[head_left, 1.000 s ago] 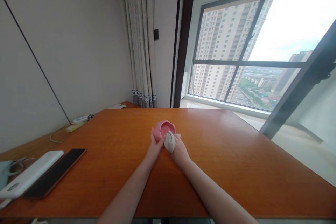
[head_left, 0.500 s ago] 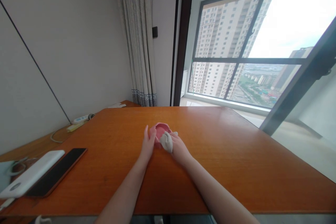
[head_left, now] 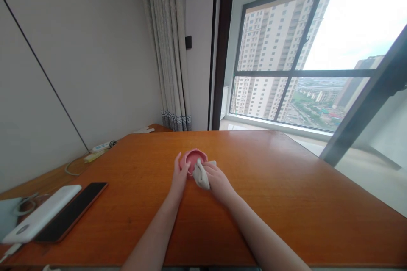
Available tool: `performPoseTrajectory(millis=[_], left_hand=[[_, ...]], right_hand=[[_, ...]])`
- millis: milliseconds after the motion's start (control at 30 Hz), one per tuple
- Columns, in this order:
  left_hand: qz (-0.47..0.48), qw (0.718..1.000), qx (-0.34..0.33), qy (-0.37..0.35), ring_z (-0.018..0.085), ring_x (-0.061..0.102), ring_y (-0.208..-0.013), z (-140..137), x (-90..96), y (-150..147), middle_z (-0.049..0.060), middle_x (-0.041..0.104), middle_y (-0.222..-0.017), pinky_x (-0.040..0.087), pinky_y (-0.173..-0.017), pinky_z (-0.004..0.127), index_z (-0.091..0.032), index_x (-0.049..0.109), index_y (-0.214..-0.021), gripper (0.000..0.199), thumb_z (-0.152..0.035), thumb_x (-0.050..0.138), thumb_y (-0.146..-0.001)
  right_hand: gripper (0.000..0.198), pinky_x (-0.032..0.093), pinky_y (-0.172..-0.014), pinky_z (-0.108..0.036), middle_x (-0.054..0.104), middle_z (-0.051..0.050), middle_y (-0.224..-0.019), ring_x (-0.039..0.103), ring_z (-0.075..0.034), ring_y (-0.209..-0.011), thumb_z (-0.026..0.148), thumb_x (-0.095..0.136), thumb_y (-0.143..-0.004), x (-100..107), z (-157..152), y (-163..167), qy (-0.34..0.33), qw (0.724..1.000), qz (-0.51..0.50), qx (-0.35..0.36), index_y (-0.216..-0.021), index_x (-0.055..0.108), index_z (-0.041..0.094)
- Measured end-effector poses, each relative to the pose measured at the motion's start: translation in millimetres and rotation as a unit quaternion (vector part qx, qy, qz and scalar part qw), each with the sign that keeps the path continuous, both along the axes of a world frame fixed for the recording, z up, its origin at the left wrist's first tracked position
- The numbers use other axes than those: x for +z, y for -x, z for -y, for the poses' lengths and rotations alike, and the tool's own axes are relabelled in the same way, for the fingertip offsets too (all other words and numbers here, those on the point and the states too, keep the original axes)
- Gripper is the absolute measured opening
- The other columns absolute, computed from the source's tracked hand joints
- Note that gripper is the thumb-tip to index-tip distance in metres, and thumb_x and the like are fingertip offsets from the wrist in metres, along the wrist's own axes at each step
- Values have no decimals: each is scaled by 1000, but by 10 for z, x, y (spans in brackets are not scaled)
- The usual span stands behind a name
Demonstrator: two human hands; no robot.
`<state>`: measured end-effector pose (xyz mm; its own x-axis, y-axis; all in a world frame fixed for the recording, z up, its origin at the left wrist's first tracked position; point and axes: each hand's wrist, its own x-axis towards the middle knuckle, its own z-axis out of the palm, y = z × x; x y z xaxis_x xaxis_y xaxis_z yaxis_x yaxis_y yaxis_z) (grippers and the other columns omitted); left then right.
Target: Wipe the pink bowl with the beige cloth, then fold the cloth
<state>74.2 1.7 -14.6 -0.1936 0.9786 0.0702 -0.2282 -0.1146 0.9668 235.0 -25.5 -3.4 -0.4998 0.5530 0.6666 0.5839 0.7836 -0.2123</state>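
Head view shows the left hand [head_left: 179, 176] with fingers around the left side of a pink bowl [head_left: 192, 159], perhaps resting on the bench [head_left: 270, 203]; the right hand [head_left: 220, 183] has its fingers bunched on a pale cloth [head_left: 200, 176] at the bowl's near-right rim. Bracing the bowl firmly and pressing the cloth evenly seems best. No writing is readable; a white device [head_left: 43, 211] bears a round mark.

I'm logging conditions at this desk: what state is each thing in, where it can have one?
Pink faceted bowl, hollow side up, held at its left
Crumpled pale-grey cloth, bunched against the bowl
Left hand, gripping the bowl
Right hand, clutching the cloth
Black rectangular phone, lying flat, screen dark
Long grey patterned fabric curtain, gathered in folds
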Motion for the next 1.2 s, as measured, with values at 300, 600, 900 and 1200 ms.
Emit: performPoseTrajectory(millis=[300,600,900,1200], left_hand=[[114,989,-92,-8,22,51,-118,177,3,-303,6,47,-136,46,-94,31,-30,29,-138,74,-36,67,-74],[23,999,-30,-33,23,46,-123,50,36,-80,7,51,-132,38,-102,33,-23,51,-122,58,-29,72,-68],[144,980,-84,113,14,63,-81,81,80,-106,5,65,-100,54,-66,25,-21,56,-106,40,-35,70,-71],[192,970,-101,106,17,63,-86,102,75,-184,6,63,-104,54,-74,33,-21,53,-103,39,-28,72,-70]], right_hand=[[31,42,-89,-40,64,-8,-99,52,-23,-100,15,46,-85,-64,48,40,3,996,-60,-68,-111,61,23],[31,44,-86,-35,65,-5,-96,53,-20,-97,18,50,-86,-91,-18,-7,43,999,-12,-23,-112,62,28],[43,3,-110,-60,56,-8,-123,47,-27,-118,22,52,-81,-43,56,-98,-40,963,-227,-142,-124,51,23],[53,32,-108,-43,34,-5,-145,30,-22,-134,25,47,-87,-47,-51,12,121,963,-239,-40,-138,33,27]])
